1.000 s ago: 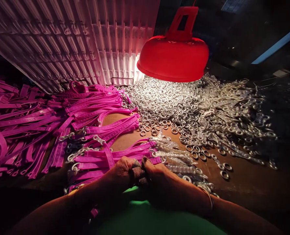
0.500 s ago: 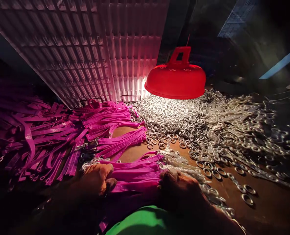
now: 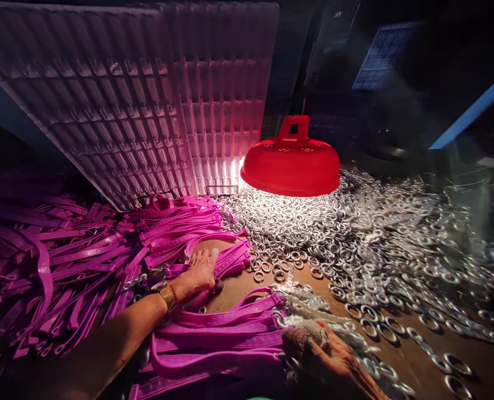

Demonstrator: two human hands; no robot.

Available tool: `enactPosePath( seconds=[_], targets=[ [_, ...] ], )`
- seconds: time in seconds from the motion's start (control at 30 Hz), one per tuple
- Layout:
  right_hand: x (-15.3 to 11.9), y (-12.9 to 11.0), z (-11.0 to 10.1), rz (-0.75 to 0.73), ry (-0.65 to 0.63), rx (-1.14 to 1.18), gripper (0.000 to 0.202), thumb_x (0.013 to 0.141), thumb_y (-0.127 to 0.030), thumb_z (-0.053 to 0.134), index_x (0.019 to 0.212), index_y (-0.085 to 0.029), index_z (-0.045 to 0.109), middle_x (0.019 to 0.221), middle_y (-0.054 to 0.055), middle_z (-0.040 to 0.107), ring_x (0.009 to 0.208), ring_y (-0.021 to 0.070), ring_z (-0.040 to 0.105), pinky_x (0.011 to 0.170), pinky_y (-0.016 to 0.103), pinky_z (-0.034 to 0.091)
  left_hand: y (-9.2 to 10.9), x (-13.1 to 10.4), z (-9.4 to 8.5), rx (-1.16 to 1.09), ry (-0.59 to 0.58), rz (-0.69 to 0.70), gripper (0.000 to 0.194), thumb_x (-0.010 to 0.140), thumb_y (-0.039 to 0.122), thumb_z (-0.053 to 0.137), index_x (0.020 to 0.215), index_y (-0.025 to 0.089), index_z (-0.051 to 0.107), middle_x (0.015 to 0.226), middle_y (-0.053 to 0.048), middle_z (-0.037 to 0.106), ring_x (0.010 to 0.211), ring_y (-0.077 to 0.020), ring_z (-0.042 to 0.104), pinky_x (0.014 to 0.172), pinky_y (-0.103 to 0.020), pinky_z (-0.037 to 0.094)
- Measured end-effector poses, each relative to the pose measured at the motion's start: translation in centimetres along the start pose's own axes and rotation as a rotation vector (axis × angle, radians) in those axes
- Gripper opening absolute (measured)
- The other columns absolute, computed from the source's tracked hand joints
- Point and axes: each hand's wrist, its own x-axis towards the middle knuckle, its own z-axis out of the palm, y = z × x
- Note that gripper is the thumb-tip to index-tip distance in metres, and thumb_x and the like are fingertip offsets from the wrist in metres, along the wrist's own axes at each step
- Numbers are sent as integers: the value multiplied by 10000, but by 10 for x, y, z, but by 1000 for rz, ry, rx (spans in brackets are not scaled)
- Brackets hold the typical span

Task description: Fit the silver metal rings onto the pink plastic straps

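Note:
My left hand [image 3: 203,268], with a gold watch at the wrist, reaches out over a bundle of pink straps [image 3: 236,258]. Its fingers close around the bundle's middle, though the fingertips are partly hidden. My right hand [image 3: 319,341], its fingers covered in something dark and grey, is low at the centre right. Its fingers are curled at the ends of nearer pink straps [image 3: 221,336], where metal rings and pale chains [image 3: 355,333] lie. The exact piece between those fingers is hidden. Several nearer straps run leftward, one bending in a loop.
Over the big heap of metal rings [image 3: 288,222] hangs a red lamp [image 3: 290,166]. More pink straps [image 3: 80,255] are piled at the left. Behind stands a ribbed translucent panel [image 3: 221,100]. Loose rings [image 3: 457,364] and chains lie on the brown tabletop [image 3: 417,350].
My left hand has left the near straps and gone forward to the bundle behind them. The right hand has shifted slightly right and down in the picture. The view has tilted up.

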Motion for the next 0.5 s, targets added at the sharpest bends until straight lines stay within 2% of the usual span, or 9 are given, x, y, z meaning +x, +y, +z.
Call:
enactPosePath(
  seconds=[0.13, 0.2, 0.37, 0.5],
  targets=[
    [-1, 9, 7, -21, 55, -28, 258, 900, -255, 462, 1055, -267, 669, 916, 73, 687, 880, 264, 657, 786, 377, 563, 5, -5, 2, -70, -70, -64, 692, 664, 176, 550, 1333, 87, 398, 1053, -207, 631, 978, -353, 614, 814, -409, 467],
    [-1, 11, 10, -65, 79, -36, 254, 893, -245, 473, 1057, -267, 666, 908, 76, 687, 902, 267, 652, 832, 418, 547, 8, -10, 2, -93, -77, -90, 630, 652, 149, 539, 1273, 107, 435, 934, -181, 676, 898, -337, 649, 738, -376, 478],
    [-4, 7, 14, -116, 135, -41, 250, 884, -205, 473, 1022, -250, 676, 924, 101, 692, 952, 275, 642, 924, 497, 480, 10, -14, 3, -69, -2, -25, 480, 630, 93, 507, 1108, 95, 542, 850, -187, 689, 828, -329, 659, 689, -367, 461],
    [-5, 1, 14, -147, 182, -61, 255, 867, -221, 502, 1066, -236, 659, 940, 111, 687, 932, 261, 644, 884, 460, 505, 0, -22, -14, -152, 22, 13, 330, 634, 72, 500, 940, 129, 609, 767, -100, 674, 769, -258, 647, 674, -312, 455]
  ],
)
